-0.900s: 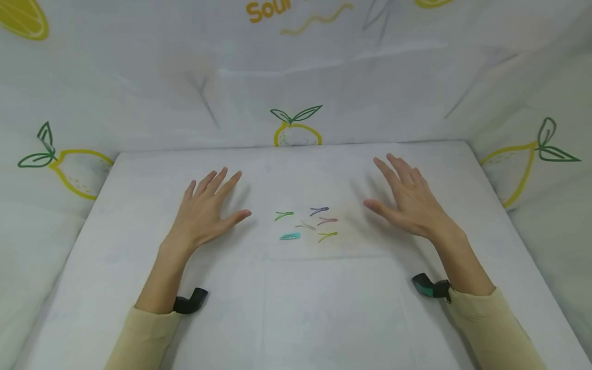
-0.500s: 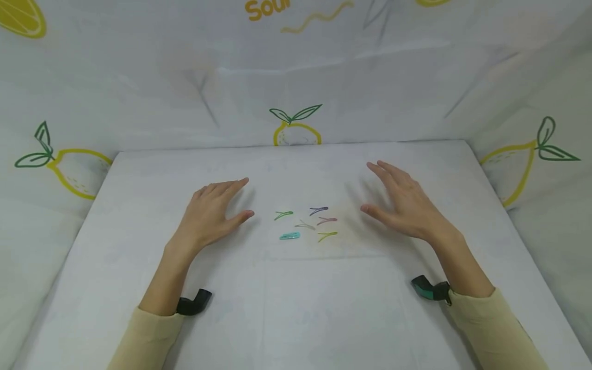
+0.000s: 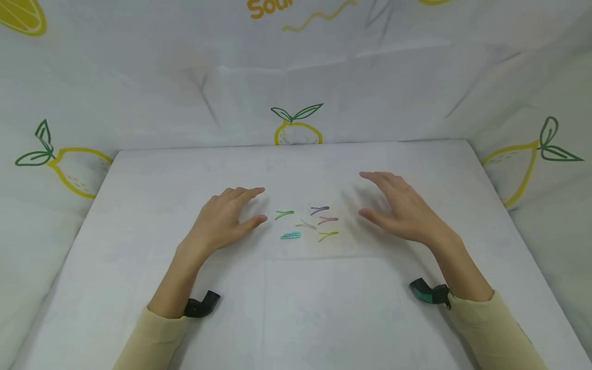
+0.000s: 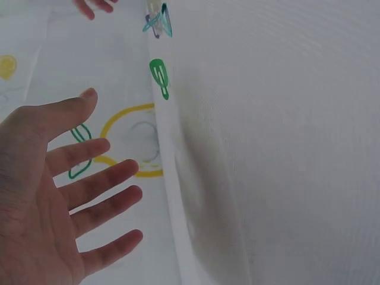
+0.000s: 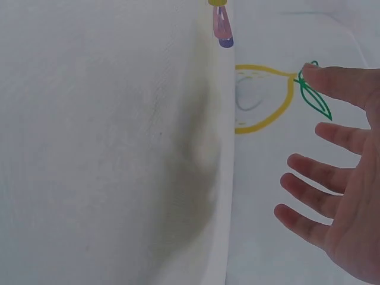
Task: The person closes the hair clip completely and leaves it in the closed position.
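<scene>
Several snap hair clips lie in a small cluster mid-table in the head view: a green hair clip point(image 3: 284, 214), a purple one, a pink one, a pale one, a yellow hair clip point(image 3: 328, 235) and a teal hair clip point(image 3: 291, 235). All but the teal one look splayed open. My left hand point(image 3: 222, 218) hovers left of the green clip, thumb and fingers apart, holding nothing. To the right of the cluster, my right hand point(image 3: 402, 208) is also raised over the table with spread fingers and nothing in them. Both wrist views show the bare palms.
A white cloth covers the table point(image 3: 324, 308). White sheeting with lemon drawings point(image 3: 298, 134) rises behind and at both sides. Each wrist wears a black camera mount, such as the left camera mount point(image 3: 202, 304).
My left hand has moved right toward the green clip, its fingers bending inward. My right hand has shifted slightly left and nearer to me. The clips lie as before.
</scene>
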Available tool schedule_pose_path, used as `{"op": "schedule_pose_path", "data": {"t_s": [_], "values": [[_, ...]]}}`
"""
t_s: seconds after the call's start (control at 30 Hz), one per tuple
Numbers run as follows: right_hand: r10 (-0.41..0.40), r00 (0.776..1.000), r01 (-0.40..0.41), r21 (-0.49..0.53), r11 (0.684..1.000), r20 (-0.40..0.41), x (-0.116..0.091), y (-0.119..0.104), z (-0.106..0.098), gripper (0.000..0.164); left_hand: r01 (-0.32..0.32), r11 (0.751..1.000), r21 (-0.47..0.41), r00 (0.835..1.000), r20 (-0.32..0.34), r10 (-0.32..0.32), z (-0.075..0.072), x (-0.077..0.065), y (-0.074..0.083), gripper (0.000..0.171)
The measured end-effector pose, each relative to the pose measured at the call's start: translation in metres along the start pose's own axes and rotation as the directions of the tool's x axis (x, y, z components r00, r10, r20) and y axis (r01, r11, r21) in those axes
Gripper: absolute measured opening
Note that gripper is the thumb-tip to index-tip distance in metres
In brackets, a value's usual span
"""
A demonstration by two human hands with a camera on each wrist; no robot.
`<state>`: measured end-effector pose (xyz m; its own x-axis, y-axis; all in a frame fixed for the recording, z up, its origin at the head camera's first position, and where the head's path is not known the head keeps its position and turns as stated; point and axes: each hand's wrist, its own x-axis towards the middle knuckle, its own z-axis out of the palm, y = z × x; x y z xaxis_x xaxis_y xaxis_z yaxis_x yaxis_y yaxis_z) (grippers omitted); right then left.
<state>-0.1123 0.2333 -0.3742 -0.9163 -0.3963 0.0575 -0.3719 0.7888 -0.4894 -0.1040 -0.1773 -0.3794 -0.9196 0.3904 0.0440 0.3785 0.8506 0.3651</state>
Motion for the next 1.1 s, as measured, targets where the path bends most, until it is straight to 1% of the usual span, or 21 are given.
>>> {"op": "schedule_pose_path", "data": {"t_s": [0.3, 0.57, 0.77, 0.93, 1.1], "values": [[-0.033, 0.999, 0.033, 0.024, 0.999, 0.006, 0.0, -0.008, 0.0, 0.069, -0.008, 1.0, 0.002, 1.0, 0.025, 0.008, 0.006, 0.007, 0.015, 0.056], [-0.036, 0.999, 0.035, 0.05, 0.998, 0.019, -0.001, -0.012, 0.002, 0.065, -0.019, 1.0, 0.001, 0.999, 0.047, 0.019, 0.01, 0.008, 0.021, 0.049], [-0.044, 0.998, 0.04, 0.073, 0.997, 0.046, -0.002, -0.016, 0.003, 0.059, -0.042, 0.999, 0.001, 0.997, 0.057, 0.042, 0.011, 0.009, 0.025, 0.04], [-0.063, 0.995, 0.055, 0.099, 0.994, 0.078, -0.001, -0.018, 0.007, 0.05, -0.082, 0.997, 0.011, 0.995, 0.061, 0.081, 0.011, 0.009, 0.03, 0.038], [-0.094, 0.991, 0.081, 0.141, 0.987, 0.091, -0.001, -0.019, 0.013, 0.039, -0.111, 0.994, 0.016, 0.989, 0.099, 0.109, 0.011, 0.009, 0.039, 0.035]]}}
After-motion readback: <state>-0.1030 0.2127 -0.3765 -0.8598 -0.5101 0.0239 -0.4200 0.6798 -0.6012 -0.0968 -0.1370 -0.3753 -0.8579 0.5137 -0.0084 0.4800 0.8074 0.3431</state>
